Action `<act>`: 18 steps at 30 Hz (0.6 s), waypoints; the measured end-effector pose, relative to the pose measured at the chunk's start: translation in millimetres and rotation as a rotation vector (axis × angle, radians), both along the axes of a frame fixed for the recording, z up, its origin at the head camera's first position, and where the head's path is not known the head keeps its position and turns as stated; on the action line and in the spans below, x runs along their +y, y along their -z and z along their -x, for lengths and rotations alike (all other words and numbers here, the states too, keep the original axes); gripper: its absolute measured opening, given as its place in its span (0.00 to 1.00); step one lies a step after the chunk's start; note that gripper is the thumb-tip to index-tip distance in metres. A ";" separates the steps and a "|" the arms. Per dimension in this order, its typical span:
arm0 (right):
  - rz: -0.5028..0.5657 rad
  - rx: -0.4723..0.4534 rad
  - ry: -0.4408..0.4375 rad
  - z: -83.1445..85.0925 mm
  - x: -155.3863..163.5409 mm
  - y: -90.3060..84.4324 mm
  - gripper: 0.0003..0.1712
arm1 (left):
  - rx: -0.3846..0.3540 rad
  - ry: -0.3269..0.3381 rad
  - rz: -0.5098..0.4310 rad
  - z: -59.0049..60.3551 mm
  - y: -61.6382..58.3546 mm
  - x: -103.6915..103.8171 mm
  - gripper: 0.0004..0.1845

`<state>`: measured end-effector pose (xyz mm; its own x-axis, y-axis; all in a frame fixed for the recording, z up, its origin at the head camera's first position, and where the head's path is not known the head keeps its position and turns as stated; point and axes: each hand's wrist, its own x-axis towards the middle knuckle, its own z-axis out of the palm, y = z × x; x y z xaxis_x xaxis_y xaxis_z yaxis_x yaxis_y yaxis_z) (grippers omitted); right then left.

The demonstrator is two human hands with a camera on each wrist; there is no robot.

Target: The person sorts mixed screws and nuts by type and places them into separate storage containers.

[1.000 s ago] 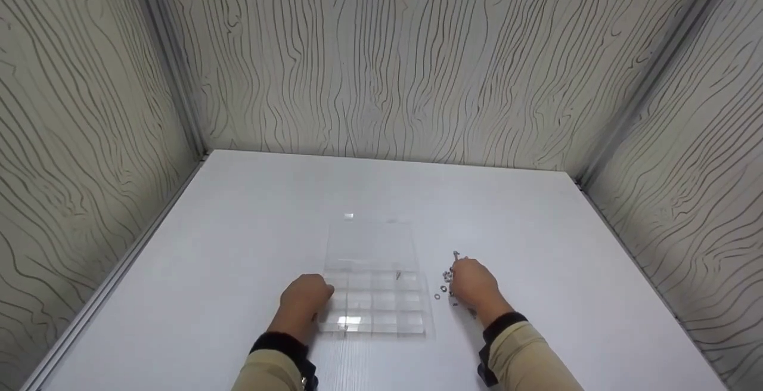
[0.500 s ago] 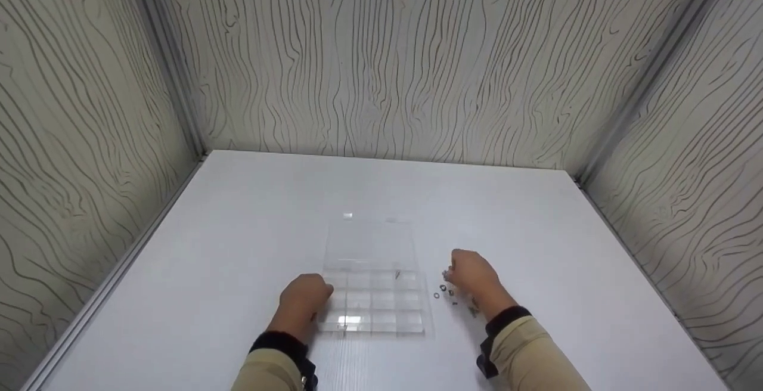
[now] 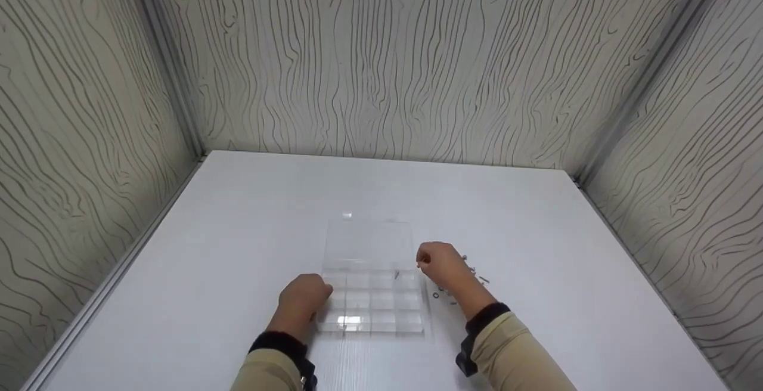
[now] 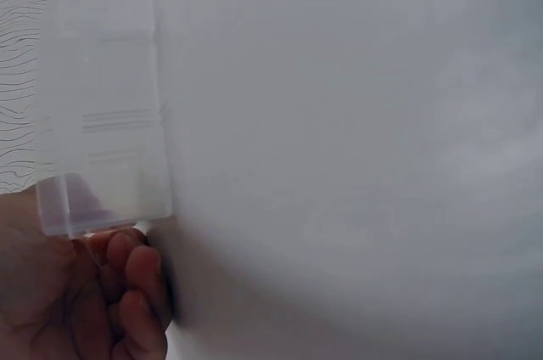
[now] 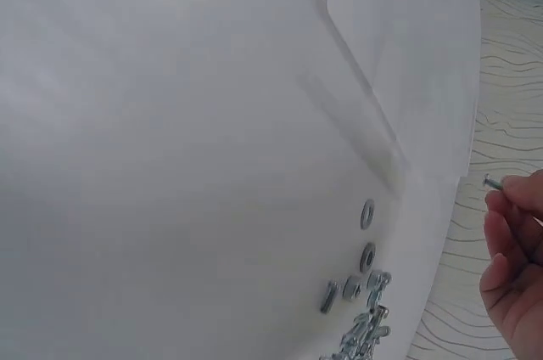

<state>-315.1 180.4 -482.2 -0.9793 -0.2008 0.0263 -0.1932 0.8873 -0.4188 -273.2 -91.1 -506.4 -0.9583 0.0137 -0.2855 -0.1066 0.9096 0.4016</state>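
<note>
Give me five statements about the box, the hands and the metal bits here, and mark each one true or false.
1. The right hand pinches a screw. True.
2. The left hand is nowhere near the box. False: the left hand grips the box at its left side.
3. The lid is shut. False: the lid is open, folded back on the far side.
4. A small metal piece shows in the box's far row. True.
5. Loose washers lie left of the box. False: the loose washers lie to its right.
</note>
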 end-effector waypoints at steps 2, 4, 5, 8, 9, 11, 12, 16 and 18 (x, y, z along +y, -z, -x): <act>-0.023 0.014 -0.034 0.6 -6.0 1.4 0.02 | -0.001 0.004 -0.003 0.4 0.8 -0.8 0.17; -0.048 0.040 -0.079 1.2 -9.8 3.7 0.04 | 0.004 0.007 -0.007 0.8 1.8 -1.0 0.16; -0.068 0.053 -0.095 1.3 -11.3 4.4 0.05 | 0.007 0.007 -0.010 0.8 2.0 -0.9 0.16; -0.145 0.072 -0.111 1.0 -16.0 5.3 0.05 | 0.017 0.013 -0.009 1.3 3.2 -0.7 0.16; -0.179 0.082 -0.115 0.7 -17.5 5.3 0.06 | 0.020 0.014 -0.009 1.3 3.3 -0.7 0.16; -0.246 0.094 -0.117 0.2 -20.9 4.9 0.05 | 0.021 0.016 -0.005 1.8 3.7 -0.9 0.16; -0.271 0.099 -0.119 0.0 -22.4 4.9 0.05 | 0.021 0.017 -0.003 2.1 4.0 -1.1 0.16; -0.283 0.125 -0.169 -0.4 -24.2 5.1 0.03 | 0.023 0.014 -0.005 2.4 4.1 -2.3 0.17; -0.240 0.120 -0.203 -1.0 -22.6 4.3 0.03 | 0.023 0.008 -0.021 1.9 3.4 -2.7 0.17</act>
